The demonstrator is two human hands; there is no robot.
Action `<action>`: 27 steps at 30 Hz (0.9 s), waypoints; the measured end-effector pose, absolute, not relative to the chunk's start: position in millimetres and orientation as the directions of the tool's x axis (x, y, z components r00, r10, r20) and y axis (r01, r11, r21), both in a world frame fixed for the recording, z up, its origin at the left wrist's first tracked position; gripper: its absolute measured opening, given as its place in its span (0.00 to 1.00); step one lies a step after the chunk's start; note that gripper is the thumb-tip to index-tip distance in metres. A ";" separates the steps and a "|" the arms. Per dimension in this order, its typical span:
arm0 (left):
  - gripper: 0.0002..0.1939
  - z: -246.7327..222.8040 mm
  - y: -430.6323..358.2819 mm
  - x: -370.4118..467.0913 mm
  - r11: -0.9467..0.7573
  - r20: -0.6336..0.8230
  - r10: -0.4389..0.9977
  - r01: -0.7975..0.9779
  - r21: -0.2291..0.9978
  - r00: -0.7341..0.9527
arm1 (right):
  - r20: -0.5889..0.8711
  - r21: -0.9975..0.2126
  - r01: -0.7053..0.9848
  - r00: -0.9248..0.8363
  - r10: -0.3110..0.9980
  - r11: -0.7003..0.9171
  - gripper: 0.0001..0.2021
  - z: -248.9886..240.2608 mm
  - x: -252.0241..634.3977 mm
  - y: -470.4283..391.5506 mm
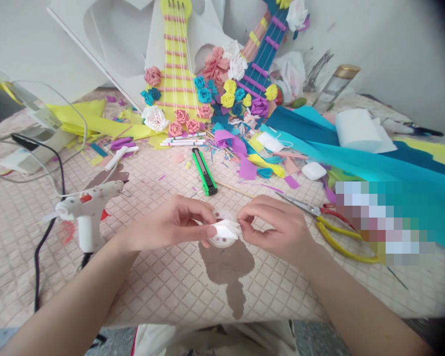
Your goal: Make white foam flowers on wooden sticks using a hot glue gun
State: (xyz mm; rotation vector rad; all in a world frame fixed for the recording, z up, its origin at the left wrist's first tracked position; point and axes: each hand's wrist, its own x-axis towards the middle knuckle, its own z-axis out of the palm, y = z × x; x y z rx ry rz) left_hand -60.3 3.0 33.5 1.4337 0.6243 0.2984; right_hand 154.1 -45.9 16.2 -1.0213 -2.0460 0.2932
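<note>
Near the front middle of the table, a small folded piece of white paper (227,229) is pinched between the thumb and fingers of my left hand (181,222). My right hand (276,225) is closed, its thumb and fingertips together at the paper's right edge. Beneath the paper shows part of a round whitish piece with holes (222,242); the rest is hidden. A green box cutter (204,172) lies just beyond my hands. Yellow-handled scissors (328,236) and red-handled scissors (307,204) lie to the right of my right hand.
A white glue gun (87,212) with a black cord stands at left. Behind are a yellow paper guitar (175,74) and a blue one (261,62) with paper flowers. Paper scraps, turquoise sheets (374,165), a white roll (358,129) and a spray can (337,86) crowd the back right.
</note>
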 end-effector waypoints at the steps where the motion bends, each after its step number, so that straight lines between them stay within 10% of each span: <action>1: 0.06 33.7 2.8 -59.3 0.139 -0.220 0.551 0.171 0.975 0.805 | 0.582 -0.500 0.572 -0.334 0.741 0.650 0.07 16.6 153.6 -46.3; 7: 0.05 34.0 4.5 -57.2 0.172 -0.204 0.590 0.126 0.977 0.781 | 0.640 -0.495 0.562 -0.280 0.715 0.663 0.08 19.2 151.0 -48.1; 17: 0.06 35.1 7.8 -61.9 -0.051 -0.082 0.605 0.142 0.989 0.792 | 0.414 -0.844 0.302 -0.158 0.896 0.443 0.04 15.5 157.1 -49.5; 27: 0.04 36.6 6.1 -60.8 -0.053 -0.050 0.592 0.101 0.993 0.804 | 0.455 -0.820 0.273 -0.223 0.862 0.503 0.04 20.1 154.8 -47.6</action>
